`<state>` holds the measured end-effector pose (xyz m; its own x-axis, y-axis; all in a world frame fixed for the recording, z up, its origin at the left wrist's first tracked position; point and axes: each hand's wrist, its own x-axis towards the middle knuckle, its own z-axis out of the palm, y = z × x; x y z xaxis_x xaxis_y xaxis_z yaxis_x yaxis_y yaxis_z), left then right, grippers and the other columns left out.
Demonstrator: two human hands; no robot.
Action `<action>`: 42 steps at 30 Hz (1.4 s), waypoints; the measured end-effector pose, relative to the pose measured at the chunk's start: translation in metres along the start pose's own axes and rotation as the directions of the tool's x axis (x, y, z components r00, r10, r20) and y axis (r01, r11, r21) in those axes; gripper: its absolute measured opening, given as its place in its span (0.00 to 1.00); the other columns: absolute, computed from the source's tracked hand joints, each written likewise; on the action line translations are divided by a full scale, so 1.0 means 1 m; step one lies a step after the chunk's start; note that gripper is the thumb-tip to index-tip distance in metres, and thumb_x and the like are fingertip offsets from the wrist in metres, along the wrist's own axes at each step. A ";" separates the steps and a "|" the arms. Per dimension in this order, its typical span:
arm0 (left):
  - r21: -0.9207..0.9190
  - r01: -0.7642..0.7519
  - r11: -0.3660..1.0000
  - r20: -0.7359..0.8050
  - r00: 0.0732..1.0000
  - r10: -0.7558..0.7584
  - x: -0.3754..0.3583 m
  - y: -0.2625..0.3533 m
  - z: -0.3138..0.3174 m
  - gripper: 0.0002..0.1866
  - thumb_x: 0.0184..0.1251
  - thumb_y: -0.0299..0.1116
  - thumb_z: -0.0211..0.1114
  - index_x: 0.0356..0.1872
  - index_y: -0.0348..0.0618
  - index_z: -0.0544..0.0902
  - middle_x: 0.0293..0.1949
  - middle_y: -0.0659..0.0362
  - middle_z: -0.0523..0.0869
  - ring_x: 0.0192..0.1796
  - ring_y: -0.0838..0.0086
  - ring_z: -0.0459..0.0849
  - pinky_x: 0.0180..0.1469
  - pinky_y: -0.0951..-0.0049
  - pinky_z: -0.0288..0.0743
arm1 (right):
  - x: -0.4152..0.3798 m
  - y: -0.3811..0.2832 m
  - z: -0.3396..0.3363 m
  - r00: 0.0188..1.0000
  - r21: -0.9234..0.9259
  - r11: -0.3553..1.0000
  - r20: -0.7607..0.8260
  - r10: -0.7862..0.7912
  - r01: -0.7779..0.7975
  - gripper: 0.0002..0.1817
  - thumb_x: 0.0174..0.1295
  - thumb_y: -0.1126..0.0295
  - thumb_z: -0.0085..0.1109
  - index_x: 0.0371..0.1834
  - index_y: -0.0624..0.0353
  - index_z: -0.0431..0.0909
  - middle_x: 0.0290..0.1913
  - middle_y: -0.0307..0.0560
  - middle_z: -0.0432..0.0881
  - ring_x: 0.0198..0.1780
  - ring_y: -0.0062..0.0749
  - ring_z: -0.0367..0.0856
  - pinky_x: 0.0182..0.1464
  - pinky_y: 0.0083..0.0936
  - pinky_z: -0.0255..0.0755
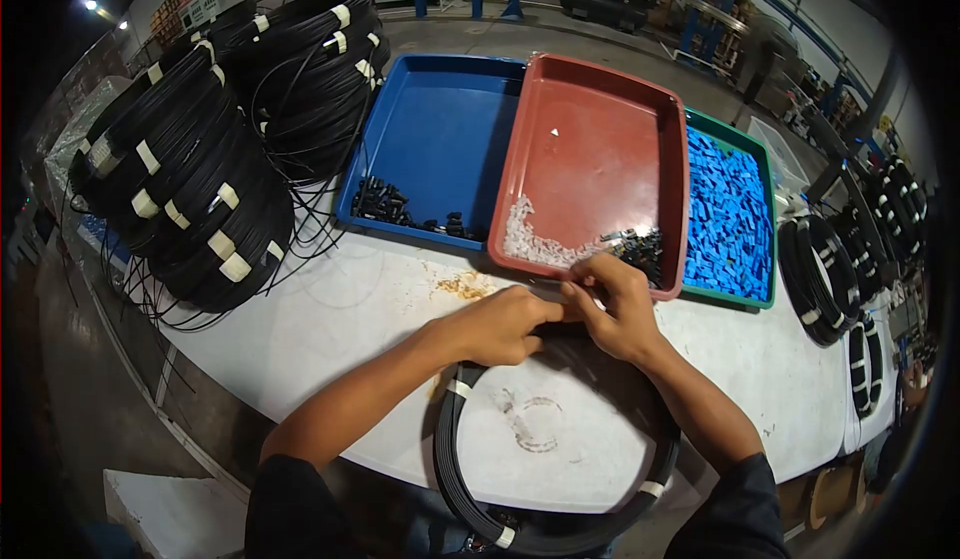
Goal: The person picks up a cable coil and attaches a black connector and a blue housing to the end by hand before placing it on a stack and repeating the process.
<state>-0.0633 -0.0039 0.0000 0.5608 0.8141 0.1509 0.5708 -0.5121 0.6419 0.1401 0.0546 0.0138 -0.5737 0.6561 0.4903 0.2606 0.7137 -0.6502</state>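
A ring-shaped coil of black cable (pixel 447 449), bound with pale tape, lies on the white table and hangs over its near edge. My left hand (pixel 505 326) is closed at the coil's far side, its fingers curled around the black cable. Beside it, my right hand (pixel 617 309) is pinched, thumb against fingers, close to the left fingertips. Whatever sits between the right fingers is too small and covered to make out. Both hands are just in front of the red tray (pixel 600 149), which holds small clear pieces (pixel 540 247) and black pieces with metal parts (pixel 640 251).
Left of the red tray stands a blue tray (pixel 450 99) with black parts (pixel 378 199). To its right, a green tray (pixel 768 229) holds many blue pieces (pixel 725 209). Tall stacks of coiled black cable (pixel 190 189) stand at the left; more coils (pixel 815 279) are at the right.
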 end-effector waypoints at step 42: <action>0.208 0.300 0.931 -0.413 0.890 -0.194 -0.020 -0.087 -0.116 0.07 0.60 0.23 0.66 0.32 0.34 0.75 0.31 0.58 0.73 0.32 0.73 0.73 0.37 0.69 0.71 | -0.014 0.017 0.010 0.997 0.195 0.980 0.064 0.034 -0.046 0.05 0.60 0.73 0.60 0.35 0.61 0.75 0.35 0.53 0.80 0.40 0.55 0.81 0.40 0.48 0.72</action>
<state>-0.1938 0.0566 0.0288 0.1405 0.9370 0.3200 0.8242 -0.2897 0.4865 0.1452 0.0554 -0.0100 -0.6131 0.6628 0.4299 0.1304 0.6216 -0.7724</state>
